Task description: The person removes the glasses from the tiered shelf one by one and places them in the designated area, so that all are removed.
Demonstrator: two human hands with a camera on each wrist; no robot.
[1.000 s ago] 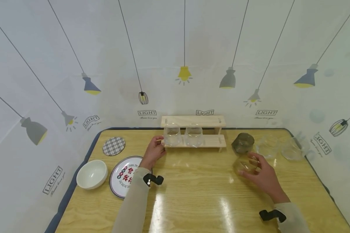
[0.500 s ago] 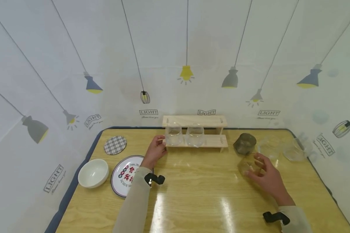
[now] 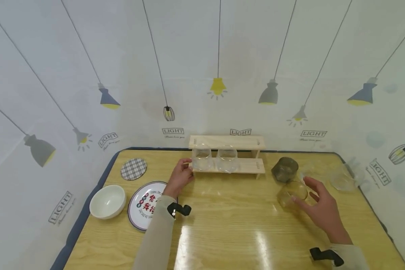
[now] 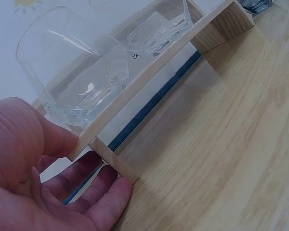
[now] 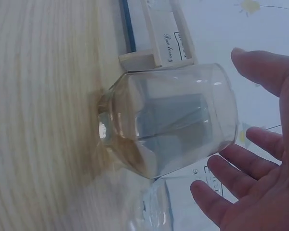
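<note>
Amber glass (image 3: 291, 192) stands upright on the bench (image 3: 229, 225), just left of the right hand (image 3: 320, 210), way nearer than the left hand (image 3: 179, 176) holding the wooden rack (image 3: 227, 165).

Left wrist: fingers (image 4: 94, 192) curl around the rack's end.

Right wrist: fingers (image 5: 236, 173) spread, close beside the glass, not gripping.

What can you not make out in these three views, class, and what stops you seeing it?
- Plate, head view: its print is partly covered by the left sleeve, and the letters are too small to read.
- Left hand, left wrist view: cut off by the frame edge; fingertips hidden under the rack.
- Right hand and amber glass, right wrist view: contact between them cannot be told.
- Clear glasses, head view: faint against the wall; their number is unclear.
</note>
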